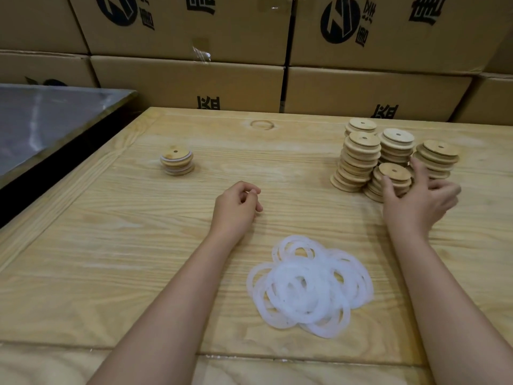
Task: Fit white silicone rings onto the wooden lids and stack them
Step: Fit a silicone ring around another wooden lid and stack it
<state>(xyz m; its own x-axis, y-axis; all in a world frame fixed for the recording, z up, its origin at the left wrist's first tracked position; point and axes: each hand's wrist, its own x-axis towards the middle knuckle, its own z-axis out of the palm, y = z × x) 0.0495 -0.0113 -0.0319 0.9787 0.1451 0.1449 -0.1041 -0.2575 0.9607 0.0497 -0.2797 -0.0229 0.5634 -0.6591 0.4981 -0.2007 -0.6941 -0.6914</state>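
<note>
the right hand (416,198) is at the near side of the cluster of unfitted wooden lid stacks (388,157) at the far right of the tabletop (138,259), fingers spread around the shortest, nearest stack (392,179); thumb and fingertips touch its top lids, but whether a lid is already gripped cannot be told. the left hand (237,207) rests on the tabletop near the centre, loosely curled and holding nothing. the pile of white silicone rings (309,284) lies flat, close to the body, between the two forearms and slightly nearer the right one. the short stack of finished lids (177,161), white ring edges visible between the discs, stands well apart at the far left. judgement: the current step is lid pick-up. the lids lie flat with hole axes vertical, so the top lid should lift straight up. the right hand is nearer the supply stacks; the left hand is nearer the finished stack. a leaning neighbouring stack could topple if bumped.
</note>
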